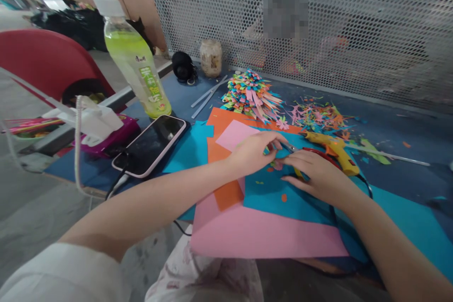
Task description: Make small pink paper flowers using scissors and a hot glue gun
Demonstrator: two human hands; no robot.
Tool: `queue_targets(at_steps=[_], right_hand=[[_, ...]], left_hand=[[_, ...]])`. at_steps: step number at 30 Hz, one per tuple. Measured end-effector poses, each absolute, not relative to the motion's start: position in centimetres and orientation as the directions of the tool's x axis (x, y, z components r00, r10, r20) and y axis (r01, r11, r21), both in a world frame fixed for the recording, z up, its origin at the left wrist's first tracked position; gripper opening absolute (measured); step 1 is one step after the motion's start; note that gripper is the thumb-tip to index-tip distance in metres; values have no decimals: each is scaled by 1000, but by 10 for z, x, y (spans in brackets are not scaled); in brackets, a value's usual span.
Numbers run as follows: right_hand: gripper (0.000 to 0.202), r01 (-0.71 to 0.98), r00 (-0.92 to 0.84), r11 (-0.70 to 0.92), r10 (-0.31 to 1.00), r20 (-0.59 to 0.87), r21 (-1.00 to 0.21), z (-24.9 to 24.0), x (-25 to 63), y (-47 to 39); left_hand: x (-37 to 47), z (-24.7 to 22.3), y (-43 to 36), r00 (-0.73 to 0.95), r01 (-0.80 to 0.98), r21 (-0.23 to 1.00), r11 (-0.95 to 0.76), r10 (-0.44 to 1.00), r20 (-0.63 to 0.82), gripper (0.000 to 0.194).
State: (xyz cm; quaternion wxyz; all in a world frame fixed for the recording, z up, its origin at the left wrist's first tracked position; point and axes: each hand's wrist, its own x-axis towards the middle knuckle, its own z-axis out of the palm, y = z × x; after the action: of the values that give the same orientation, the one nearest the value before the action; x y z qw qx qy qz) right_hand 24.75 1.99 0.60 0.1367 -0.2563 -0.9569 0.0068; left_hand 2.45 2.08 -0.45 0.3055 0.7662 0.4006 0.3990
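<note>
Over the blue paper, my left hand is closed, its fingertips pinching a small colored paper piece. Facing it from the right, my right hand has its thumb and fingers close to a small pink piece, apparently gripping it. Scissors with red handles lie just behind my hands, partly covered by the right one. A yellow glue gun rests behind my right hand. Small orange bits are scattered on the blue sheet. Pink paper and orange paper lie beneath and beside it.
A fringed multicolored paper cone and paper shreds stand behind. On the left are a phone, a green drink bottle and a purple box. A perforated metal screen borders the table's back; a person is behind it.
</note>
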Motion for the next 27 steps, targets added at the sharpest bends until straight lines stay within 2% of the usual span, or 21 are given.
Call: queue_targets(at_steps=[12, 17, 27], right_hand=[[32, 531, -799, 842, 533, 276, -88, 3, 247, 20], [26, 519, -813, 851, 521, 260, -82, 2, 247, 22], [26, 525, -805, 841, 540, 248, -127, 2, 246, 21]], left_hand=[[24, -5, 18, 393, 464, 760, -454, 875, 283, 41], [23, -3, 18, 405, 490, 753, -440, 880, 250, 42], [24, -5, 20, 414, 515, 717, -470, 869, 271, 35]])
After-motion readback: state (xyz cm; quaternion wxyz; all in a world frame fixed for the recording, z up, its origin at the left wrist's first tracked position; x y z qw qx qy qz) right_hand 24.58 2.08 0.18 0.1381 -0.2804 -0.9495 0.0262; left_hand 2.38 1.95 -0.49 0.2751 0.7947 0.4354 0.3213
